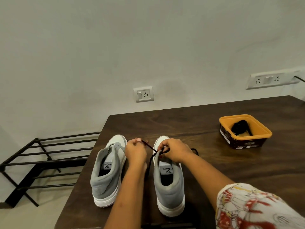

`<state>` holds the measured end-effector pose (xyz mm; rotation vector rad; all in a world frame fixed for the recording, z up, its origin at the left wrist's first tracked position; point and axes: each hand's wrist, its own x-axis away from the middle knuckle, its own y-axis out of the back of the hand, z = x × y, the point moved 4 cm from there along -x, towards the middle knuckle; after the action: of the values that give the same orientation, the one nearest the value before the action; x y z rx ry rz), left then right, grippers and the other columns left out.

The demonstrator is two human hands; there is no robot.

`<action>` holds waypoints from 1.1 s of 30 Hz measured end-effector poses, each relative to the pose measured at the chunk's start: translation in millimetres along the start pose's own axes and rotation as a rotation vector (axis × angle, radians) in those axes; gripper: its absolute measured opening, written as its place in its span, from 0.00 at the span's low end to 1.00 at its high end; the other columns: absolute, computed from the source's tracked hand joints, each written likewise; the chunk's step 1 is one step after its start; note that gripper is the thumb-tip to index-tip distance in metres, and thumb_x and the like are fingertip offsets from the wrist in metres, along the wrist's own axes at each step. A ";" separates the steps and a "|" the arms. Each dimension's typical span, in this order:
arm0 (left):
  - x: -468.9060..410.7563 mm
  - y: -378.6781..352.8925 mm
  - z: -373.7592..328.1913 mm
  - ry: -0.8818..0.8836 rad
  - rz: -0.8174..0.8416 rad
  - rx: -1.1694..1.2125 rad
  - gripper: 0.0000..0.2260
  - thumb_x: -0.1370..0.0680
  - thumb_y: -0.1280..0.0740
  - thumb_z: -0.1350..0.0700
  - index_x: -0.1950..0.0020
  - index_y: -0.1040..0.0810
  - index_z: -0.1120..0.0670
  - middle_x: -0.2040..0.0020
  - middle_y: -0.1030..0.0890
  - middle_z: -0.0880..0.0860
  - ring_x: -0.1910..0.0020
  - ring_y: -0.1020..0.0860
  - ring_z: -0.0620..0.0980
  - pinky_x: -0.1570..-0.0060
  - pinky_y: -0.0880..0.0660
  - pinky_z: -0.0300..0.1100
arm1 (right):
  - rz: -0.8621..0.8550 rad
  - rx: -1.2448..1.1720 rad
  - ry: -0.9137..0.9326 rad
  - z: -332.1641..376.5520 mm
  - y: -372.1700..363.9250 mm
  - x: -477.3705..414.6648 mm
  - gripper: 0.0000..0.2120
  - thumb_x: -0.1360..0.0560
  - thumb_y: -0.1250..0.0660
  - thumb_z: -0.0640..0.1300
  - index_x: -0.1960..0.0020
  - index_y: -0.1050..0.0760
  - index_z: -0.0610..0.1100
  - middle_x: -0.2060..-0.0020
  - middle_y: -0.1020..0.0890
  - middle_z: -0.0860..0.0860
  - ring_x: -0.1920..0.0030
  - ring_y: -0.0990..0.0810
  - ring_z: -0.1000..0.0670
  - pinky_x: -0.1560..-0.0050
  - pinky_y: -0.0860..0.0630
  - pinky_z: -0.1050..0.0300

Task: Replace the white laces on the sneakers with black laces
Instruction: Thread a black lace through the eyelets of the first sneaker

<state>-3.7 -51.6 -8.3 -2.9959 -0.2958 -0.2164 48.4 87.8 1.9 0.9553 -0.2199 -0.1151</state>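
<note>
Left hand (135, 152), right hand (175, 152) pinching black lace (149, 146), tongue labels (167, 169) "elarro"

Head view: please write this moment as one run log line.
step: lacing right sneaker | left hand: pinches black lace | right hand: holds lace at sneaker | left sneaker: no lace seen

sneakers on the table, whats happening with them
A person is threading a black lace into the right sneaker. The left hand pinches one end, pulled taut, while the right hand holds the lace at the sneaker's eyelets. The left sneaker shows no lace. A dark bundle, likely the second lace, lies in an orange tub on the table.
</note>
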 end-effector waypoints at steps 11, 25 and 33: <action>8.6 5.9 -5.6 -0.258 0.537 -0.896 0.11 0.19 0.41 0.50 0.58 0.24 0.53 0.60 0.22 0.52 0.60 0.25 0.50 0.59 0.30 0.42 | -0.023 0.046 -0.015 0.7 0.7 0.3 0.04 0.27 0.31 0.49 0.58 0.24 0.59 0.53 0.18 0.58 0.45 0.23 0.52 0.43 0.31 0.53; -2.5 32.6 -54.5 0.046 0.005 0.941 0.08 0.18 0.42 0.58 0.55 0.28 0.53 0.62 0.25 0.51 0.69 0.22 0.45 0.72 0.24 0.35 | -0.036 0.019 -0.041 -3.3 1.9 0.4 0.05 0.26 0.31 0.49 0.58 0.23 0.58 0.58 0.19 0.59 0.45 0.23 0.53 0.41 0.37 0.50; 7.4 0.1 -2.4 -0.349 0.389 -0.879 0.08 0.20 0.38 0.52 0.46 0.27 0.56 0.48 0.22 0.57 0.55 0.25 0.53 0.57 0.31 0.43 | -0.039 0.004 -0.047 -2.4 1.1 -0.7 0.06 0.26 0.32 0.47 0.57 0.23 0.58 0.57 0.19 0.58 0.44 0.23 0.52 0.40 0.36 0.49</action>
<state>3.2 -50.7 -4.8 -3.8467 0.4972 0.3070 48.3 90.6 1.4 0.9620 -0.2447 -0.1735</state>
